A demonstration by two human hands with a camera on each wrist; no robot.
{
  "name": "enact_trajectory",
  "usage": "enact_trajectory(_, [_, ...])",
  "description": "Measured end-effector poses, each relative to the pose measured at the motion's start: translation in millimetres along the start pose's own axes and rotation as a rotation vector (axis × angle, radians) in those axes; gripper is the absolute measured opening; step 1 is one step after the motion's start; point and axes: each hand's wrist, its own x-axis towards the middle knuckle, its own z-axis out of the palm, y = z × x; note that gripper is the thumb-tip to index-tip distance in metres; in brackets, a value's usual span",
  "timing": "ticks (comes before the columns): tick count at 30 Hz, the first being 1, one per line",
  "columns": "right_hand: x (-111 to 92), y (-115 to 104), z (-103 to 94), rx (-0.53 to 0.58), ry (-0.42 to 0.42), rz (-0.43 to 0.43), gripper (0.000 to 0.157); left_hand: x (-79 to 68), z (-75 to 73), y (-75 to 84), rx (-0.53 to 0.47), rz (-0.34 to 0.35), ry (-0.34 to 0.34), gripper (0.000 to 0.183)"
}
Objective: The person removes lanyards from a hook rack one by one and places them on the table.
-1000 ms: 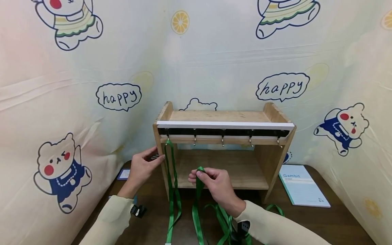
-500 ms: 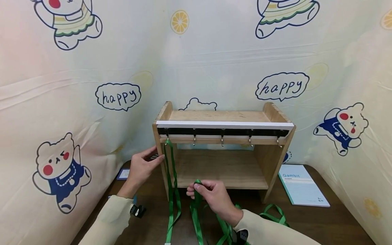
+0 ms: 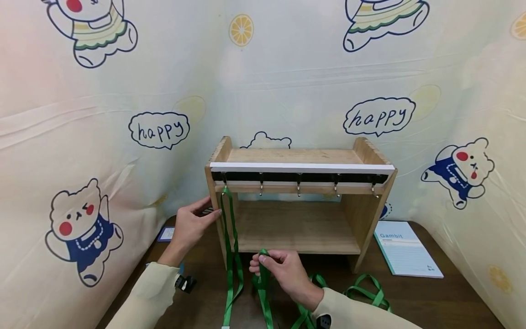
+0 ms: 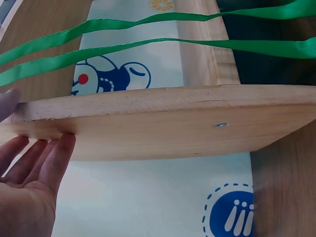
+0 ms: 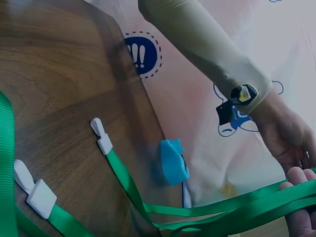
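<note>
On the table stands a wooden shelf (image 3: 296, 228) with a row of metal hooks (image 3: 298, 188) along its front. My left hand (image 3: 193, 228) holds its left side panel (image 4: 148, 131), thumb at the front edge, fingers against the outer face. One green lanyard (image 3: 228, 237) hangs from the leftmost hook, just beside that hand. Low in front of the shelf, my right hand (image 3: 287, 276) pinches another green lanyard (image 3: 264, 292) near its looped top. White plastic clips (image 5: 42, 198) show on lanyard ends in the right wrist view.
More green lanyard (image 3: 370, 292) lies in loops on the table, partly behind the right forearm. A notepad (image 3: 408, 249) sits right of the shelf, a blue-edged card (image 3: 166, 234) left. A small blue object (image 5: 174, 163) is near the table edge. A printed curtain (image 3: 287, 91) stands behind.
My right hand has moved down and slightly left with the lanyard, uncovering more of the loops at right. The left hand stays on the side panel.
</note>
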Motion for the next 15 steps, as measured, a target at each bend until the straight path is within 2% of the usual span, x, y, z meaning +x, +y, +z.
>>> enact_trajectory(15, [-6.0, 16.7, 4.4, 0.025, -0.023, 0.013, 0.035, -1.6, -0.1, 2.0, -0.013, 0.010, 0.000, 0.057])
